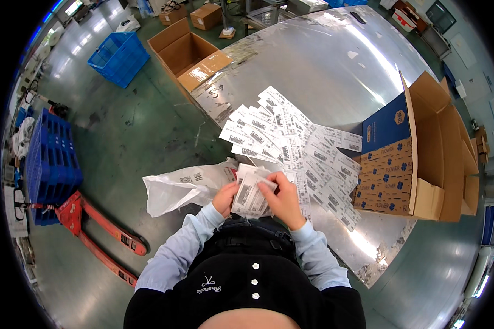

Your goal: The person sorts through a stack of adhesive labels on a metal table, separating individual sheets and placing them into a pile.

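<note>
black top lay nearest; beyond, left hand and right hand pinched a label stack just off the near edge of the tabletop; slack fingers could have spilled it.

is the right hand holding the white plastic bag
No, the right hand and the left hand both hold a stack of white labels.

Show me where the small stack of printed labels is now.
In the head view, the small stack of printed labels is just below centre, held between the left hand and right hand, right of the white plastic bag.
</note>
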Demonstrator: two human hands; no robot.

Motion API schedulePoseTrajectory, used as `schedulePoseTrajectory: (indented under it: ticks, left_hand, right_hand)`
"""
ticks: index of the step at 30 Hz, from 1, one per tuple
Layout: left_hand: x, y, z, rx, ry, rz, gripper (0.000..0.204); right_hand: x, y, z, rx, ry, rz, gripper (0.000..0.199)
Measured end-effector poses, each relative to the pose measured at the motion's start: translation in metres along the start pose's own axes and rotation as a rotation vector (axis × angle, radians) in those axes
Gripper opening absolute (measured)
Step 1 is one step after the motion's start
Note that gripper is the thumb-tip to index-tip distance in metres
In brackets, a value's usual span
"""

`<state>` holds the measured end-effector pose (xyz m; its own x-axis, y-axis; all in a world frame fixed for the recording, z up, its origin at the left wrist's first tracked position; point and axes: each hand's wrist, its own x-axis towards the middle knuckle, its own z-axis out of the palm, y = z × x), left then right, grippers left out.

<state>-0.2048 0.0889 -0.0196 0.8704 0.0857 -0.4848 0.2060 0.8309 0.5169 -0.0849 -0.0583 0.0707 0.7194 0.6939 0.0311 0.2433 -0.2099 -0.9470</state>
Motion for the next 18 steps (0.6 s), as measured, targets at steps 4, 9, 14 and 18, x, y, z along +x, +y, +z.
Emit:
schedulePoseTrajectory:
  ticks: [4, 9, 14, 18]
  left_hand:
    - [-0.016, 0.004, 0.017, 0.254, 0.036, -0.038, 0.036]
    - [-0.005, -0.013, -0.006, 0.461, 0.173, 0.261, 0.054]
    - [-0.007, -0.009, -0.002, 0.511, 0.204, 0.403, 0.069]
    - [-0.003, -0.009, -0.014, 0.673, 0.184, 0.291, 0.052]
  right_hand:
    - [0.011, 0.044, 0.011, -0.070, 0.070, 0.021, 0.023]
    - [0.022, 0.132, -0.012, -0.785, 0.410, 0.083, 0.051]
    - [0.024, 0.153, -0.021, -0.850, 0.216, 0.327, 0.061]
    - [0.033, 0.155, -0.023, -0.784, 0.038, 0.458, 0.058]
